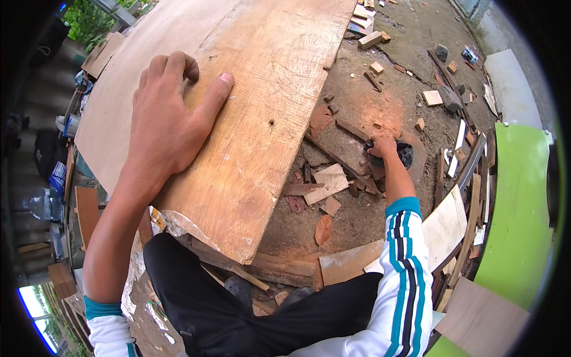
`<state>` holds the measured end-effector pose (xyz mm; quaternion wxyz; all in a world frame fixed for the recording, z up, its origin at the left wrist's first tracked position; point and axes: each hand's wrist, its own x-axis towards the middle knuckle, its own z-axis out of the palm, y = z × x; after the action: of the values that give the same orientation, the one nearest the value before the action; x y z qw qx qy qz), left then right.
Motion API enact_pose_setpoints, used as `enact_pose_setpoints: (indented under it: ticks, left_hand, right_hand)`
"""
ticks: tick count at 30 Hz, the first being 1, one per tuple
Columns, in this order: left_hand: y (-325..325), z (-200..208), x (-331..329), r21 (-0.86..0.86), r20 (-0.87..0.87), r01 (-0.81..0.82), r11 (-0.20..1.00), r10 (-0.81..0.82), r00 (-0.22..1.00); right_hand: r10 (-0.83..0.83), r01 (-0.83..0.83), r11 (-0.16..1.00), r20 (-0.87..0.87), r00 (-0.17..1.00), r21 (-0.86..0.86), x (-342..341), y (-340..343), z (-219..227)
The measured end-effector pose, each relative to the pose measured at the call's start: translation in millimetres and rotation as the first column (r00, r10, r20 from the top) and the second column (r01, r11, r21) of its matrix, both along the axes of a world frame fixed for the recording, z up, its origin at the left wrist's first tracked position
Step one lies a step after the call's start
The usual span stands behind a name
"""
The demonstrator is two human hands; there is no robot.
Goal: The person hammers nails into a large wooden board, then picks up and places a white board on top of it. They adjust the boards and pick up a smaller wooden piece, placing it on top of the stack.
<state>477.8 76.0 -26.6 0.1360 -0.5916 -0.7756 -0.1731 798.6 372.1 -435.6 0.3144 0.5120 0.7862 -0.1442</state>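
A large, worn wooden board (270,89) slants across the view in front of me, its near corner close to my knees. On its upper face rests my left hand (172,113), holding nothing, with the thumb stretched out and the fingers a little bent. Down at the ground right of the board, my right hand (383,144) is closed on a crumpled black plastic bag (404,153). The fingertips are partly hidden by the hand itself. Orange sawdust (386,113) lies spread just beyond the bag, and a dark wooden strip (352,129) ends beside the hand.
Wood offcuts (328,183) and small blocks (370,40) litter the ground. A green panel (514,196) and a pale sheet (513,83) stand at the right. Long strips (468,220) lie near them. A clear plastic bottle (44,204) is at the far left.
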Motion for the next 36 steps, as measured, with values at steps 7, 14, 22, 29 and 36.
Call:
enact_pose_setpoints:
  ticks: [7,14,22,29,36]
  left_hand:
    - [-1,2,-1,-0.045,-0.022,-0.018,0.999,0.017,1.000]
    - [-1,3,-1,-0.036,-0.011,-0.015,0.999,0.014,1.000]
    - [-2,-2,-6,0.004,-0.033,0.025,1.000,-0.024,0.999]
    - [-2,-3,-5,0.000,-0.060,0.009,1.000,-0.009,0.998]
    - [-4,-1,-2,-0.010,-0.061,-0.015,1.000,0.015,0.998]
  right_hand:
    - [0.082,-0.003,0.961,-0.273,0.958,0.276,-7,-31,-44]
    - [0.123,0.083,0.881,-0.394,0.911,0.466,1,-24,-74]
    - [0.108,0.366,0.839,-0.783,0.612,0.402,41,-36,-36]
    - [0.133,0.466,0.784,-0.844,0.519,0.410,65,-45,24]
    - [0.241,0.439,0.764,-0.841,0.485,0.472,76,-24,145]
